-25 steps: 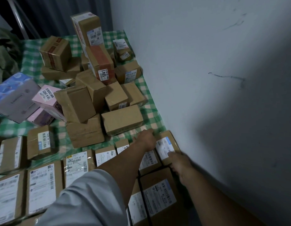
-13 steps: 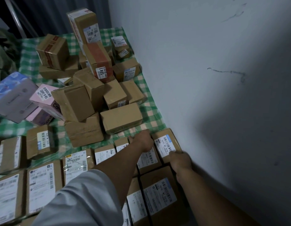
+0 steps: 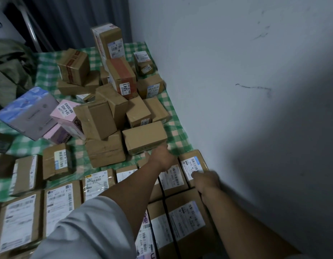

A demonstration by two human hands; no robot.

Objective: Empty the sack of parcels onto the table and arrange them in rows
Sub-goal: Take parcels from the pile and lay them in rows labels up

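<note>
Cardboard parcels fill the table [image 3: 178, 131]: neat rows near the person, a loose pile [image 3: 106, 101] further back. The sack is probably the green cloth at the far left, but I cannot be sure.

The step in hand seems to be taking the next box from the pile for the row by the wall. To do it well, I think the person should take the plain box [image 3: 144, 140] at the front edge of the pile by its two long sides, lift it straight so the leaning boxes behind do not slide, and put it label up beside the corner parcel [image 3: 193, 165].

The left hand [image 3: 162, 157] reaches forward, and the plain box lies just beyond its fingers, perhaps touching; whether they are apart or together I cannot tell. The right hand [image 3: 206, 181] rests on the corner parcel, fingers curled and pressing on its near end, not clamped around it.
</note>
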